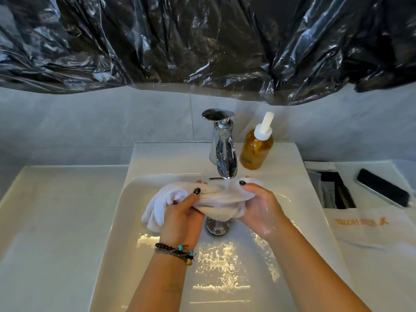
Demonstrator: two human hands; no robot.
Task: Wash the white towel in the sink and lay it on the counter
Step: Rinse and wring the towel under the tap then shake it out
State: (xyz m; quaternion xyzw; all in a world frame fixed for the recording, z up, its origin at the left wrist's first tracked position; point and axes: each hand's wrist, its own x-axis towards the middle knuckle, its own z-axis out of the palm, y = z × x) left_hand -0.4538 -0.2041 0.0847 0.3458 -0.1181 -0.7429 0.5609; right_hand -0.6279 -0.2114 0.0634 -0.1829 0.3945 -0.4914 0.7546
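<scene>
The white towel is bunched up over the white sink, right under the chrome faucet, and water runs from the spout onto it. My left hand grips the towel's left part, with a loose end hanging out to the left. My right hand grips its right end. Both hands are wet and hold the towel above the chrome drain. Water lies in the basin's near part.
An amber soap bottle with a white pump stands right of the faucet. The white counter stretches to the left. On the right lie a black phone, a box of dark items and a white printed bag. Black plastic sheeting hangs above.
</scene>
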